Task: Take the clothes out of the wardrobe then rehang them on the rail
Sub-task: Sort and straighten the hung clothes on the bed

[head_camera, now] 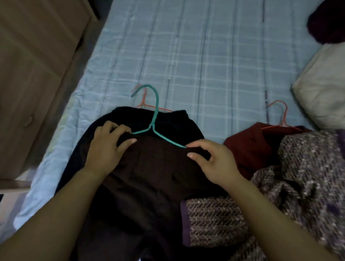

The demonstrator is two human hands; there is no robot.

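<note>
Lying at six o'clock on the bed [203,47], your dark garment [150,184] looks soft, limp and light. Your left hand [106,148] grips its cloth at the nine o'clock end of the teal hanger [156,113]; your right hand [216,164] pinches the four o'clock tip. Lift by the stiff hook.

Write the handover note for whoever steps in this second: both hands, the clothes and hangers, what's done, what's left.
Left hand: fingers curled on the dark brown garment at the left arm of the teal hanger.
Right hand: pinches the same garment at the hanger's right end.
Where: the garment lies on the bed. A coral hanger lies behind it. To its right are a dark red garment, with a second coral hanger at its top, and a tweed garment.
Done: at least three garments are out on the bed.
Left: seat the brown one on the teal hanger, then hang everything on the rail, which is not in view.
</note>
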